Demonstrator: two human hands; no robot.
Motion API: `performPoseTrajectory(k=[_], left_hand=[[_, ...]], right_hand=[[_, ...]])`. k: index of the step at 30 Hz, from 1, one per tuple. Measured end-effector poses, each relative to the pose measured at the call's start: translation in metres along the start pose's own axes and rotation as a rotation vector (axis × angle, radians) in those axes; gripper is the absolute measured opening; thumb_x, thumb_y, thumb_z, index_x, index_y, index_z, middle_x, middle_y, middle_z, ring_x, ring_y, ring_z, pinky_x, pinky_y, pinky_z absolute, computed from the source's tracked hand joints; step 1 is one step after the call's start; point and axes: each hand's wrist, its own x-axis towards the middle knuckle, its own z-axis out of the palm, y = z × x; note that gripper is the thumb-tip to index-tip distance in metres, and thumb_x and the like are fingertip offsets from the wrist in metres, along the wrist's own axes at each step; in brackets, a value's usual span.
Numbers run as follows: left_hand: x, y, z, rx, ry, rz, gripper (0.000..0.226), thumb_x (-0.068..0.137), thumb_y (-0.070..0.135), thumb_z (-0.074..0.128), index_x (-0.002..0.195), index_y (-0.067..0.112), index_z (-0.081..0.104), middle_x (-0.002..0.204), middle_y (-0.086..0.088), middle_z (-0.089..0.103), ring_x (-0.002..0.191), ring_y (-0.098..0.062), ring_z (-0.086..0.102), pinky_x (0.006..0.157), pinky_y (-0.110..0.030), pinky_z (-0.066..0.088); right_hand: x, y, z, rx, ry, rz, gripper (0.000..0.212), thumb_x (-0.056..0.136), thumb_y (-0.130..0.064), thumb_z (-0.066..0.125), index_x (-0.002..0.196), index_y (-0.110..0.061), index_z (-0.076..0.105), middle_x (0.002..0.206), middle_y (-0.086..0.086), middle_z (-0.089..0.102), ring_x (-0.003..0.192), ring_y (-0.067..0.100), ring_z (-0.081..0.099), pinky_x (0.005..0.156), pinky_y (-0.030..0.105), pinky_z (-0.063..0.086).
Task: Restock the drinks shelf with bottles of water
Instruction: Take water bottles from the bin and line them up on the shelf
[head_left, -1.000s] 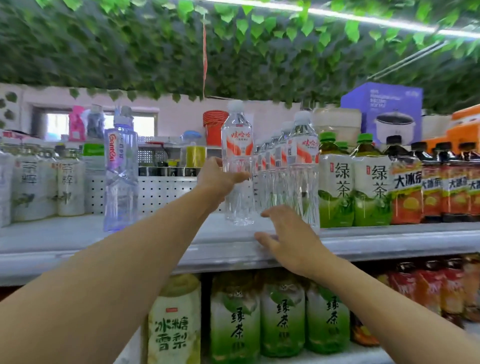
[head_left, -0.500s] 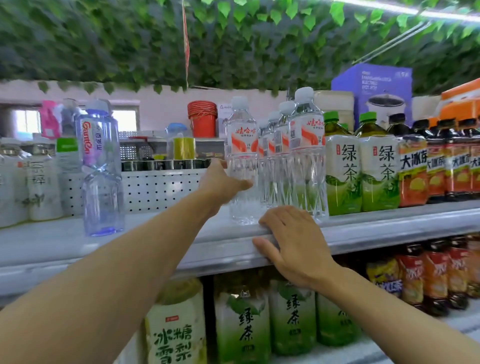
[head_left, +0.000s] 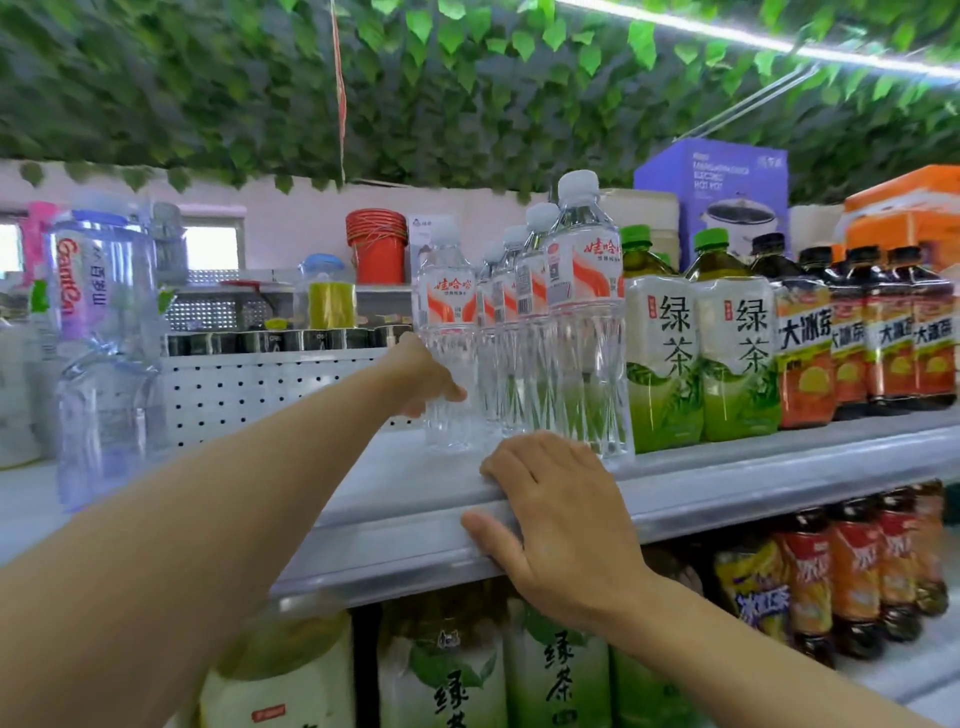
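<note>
A clear water bottle (head_left: 448, 332) with a red and white label stands on the grey drinks shelf (head_left: 753, 473), at the left end of a row of several like water bottles (head_left: 584, 317). My left hand (head_left: 422, 374) reaches far in and grips the lower part of that end bottle. My right hand (head_left: 558, 514) lies over the shelf's front edge just below the row, fingers on top and thumb against the front lip.
Green tea bottles (head_left: 696, 343) and dark iced tea bottles (head_left: 862, 338) fill the shelf to the right. A tall clear bottle (head_left: 104, 358) stands at the left. A perforated white back panel (head_left: 270, 389) is behind. More tea bottles (head_left: 441, 670) crowd the lower shelf.
My left hand has slid the end bottle further back, close against the row. My right hand dropped from the shelf top onto its front edge. The view shifted slightly.
</note>
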Motion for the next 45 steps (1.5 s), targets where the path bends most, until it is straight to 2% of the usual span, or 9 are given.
performPoseTrajectory(k=[4, 10, 15, 23, 28, 31, 36, 41, 45], left_hand=[[0.023, 0.0, 0.006, 0.059, -0.023, -0.013, 0.069, 0.075, 0.013, 0.076, 0.133, 0.012, 0.038, 0.122, -0.014, 0.055, 0.093, -0.028, 0.061, 0.07, -0.036, 0.057], [0.044, -0.002, 0.01, 0.07, -0.06, -0.068, 0.074, 0.081, 0.008, 0.071, 0.139, 0.007, 0.026, 0.13, -0.022, 0.049, 0.111, -0.034, 0.057, 0.085, -0.037, 0.053], [0.052, -0.004, 0.011, 0.093, -0.07, -0.076, 0.071, 0.083, 0.01, 0.069, 0.139, 0.003, 0.027, 0.119, -0.022, 0.055, 0.095, -0.03, 0.062, 0.078, -0.034, 0.055], [0.056, -0.006, 0.013, 0.102, -0.095, -0.079, 0.068, 0.082, 0.007, 0.068, 0.14, 0.007, 0.031, 0.128, -0.02, 0.053, 0.104, -0.033, 0.061, 0.073, -0.035, 0.055], [0.055, -0.009, 0.014, 0.093, -0.097, -0.07, 0.067, 0.082, 0.01, 0.07, 0.139, 0.01, 0.034, 0.129, -0.017, 0.053, 0.104, -0.031, 0.061, 0.063, -0.031, 0.054], [0.053, -0.011, 0.013, 0.073, -0.119, -0.058, 0.059, 0.083, 0.009, 0.068, 0.135, 0.011, 0.041, 0.131, -0.015, 0.053, 0.11, -0.031, 0.059, 0.069, -0.032, 0.053], [0.047, -0.012, 0.01, 0.053, -0.163, -0.08, 0.062, 0.081, 0.015, 0.071, 0.136, 0.012, 0.042, 0.135, -0.015, 0.051, 0.113, -0.032, 0.057, 0.077, -0.037, 0.053], [0.023, -0.006, 0.0, 0.152, -0.143, -0.134, 0.063, 0.084, 0.022, 0.069, 0.136, 0.003, 0.037, 0.137, -0.019, 0.047, 0.12, -0.034, 0.052, 0.093, -0.049, 0.046], [-0.009, -0.008, -0.014, 0.23, -0.134, -0.155, 0.062, 0.084, 0.027, 0.069, 0.133, 0.002, 0.039, 0.135, -0.017, 0.051, 0.119, -0.032, 0.053, 0.097, -0.052, 0.041]], right_hand=[[0.0, 0.0, 0.001, -0.02, 0.019, -0.007, 0.043, 0.09, -0.058, 0.031, 0.093, -0.022, 0.055, 0.095, -0.004, 0.056, 0.089, 0.017, 0.048, 0.082, 0.035, 0.037], [0.001, 0.0, 0.002, -0.02, 0.017, -0.014, 0.045, 0.091, -0.058, 0.028, 0.092, -0.021, 0.054, 0.094, -0.004, 0.055, 0.087, 0.017, 0.047, 0.081, 0.035, 0.038], [0.001, -0.001, 0.002, -0.019, 0.03, -0.011, 0.045, 0.09, -0.057, 0.028, 0.092, -0.02, 0.055, 0.094, -0.003, 0.055, 0.087, 0.017, 0.047, 0.081, 0.032, 0.031], [0.0, -0.001, 0.004, -0.02, 0.044, -0.009, 0.045, 0.09, -0.057, 0.029, 0.092, -0.021, 0.055, 0.094, -0.003, 0.055, 0.087, 0.017, 0.048, 0.08, 0.035, 0.037], [0.0, 0.001, 0.005, -0.013, 0.041, -0.01, 0.046, 0.09, -0.056, 0.031, 0.093, -0.019, 0.057, 0.095, -0.002, 0.057, 0.088, 0.019, 0.049, 0.082, 0.035, 0.034], [-0.001, 0.0, 0.005, -0.003, 0.029, -0.007, 0.046, 0.09, -0.057, 0.03, 0.094, -0.019, 0.056, 0.095, -0.002, 0.056, 0.088, 0.019, 0.049, 0.082, 0.036, 0.037], [-0.001, 0.0, 0.004, -0.007, 0.021, -0.009, 0.047, 0.089, -0.056, 0.032, 0.093, -0.017, 0.058, 0.095, -0.001, 0.057, 0.089, 0.02, 0.049, 0.082, 0.035, 0.034], [-0.001, -0.001, 0.001, -0.008, 0.014, -0.005, 0.045, 0.09, -0.057, 0.031, 0.09, -0.019, 0.056, 0.091, -0.002, 0.056, 0.084, 0.018, 0.047, 0.078, 0.035, 0.037], [-0.001, -0.005, -0.003, -0.015, -0.003, 0.009, 0.045, 0.089, -0.055, 0.03, 0.089, -0.018, 0.056, 0.089, -0.001, 0.056, 0.081, 0.018, 0.049, 0.075, 0.035, 0.04]])
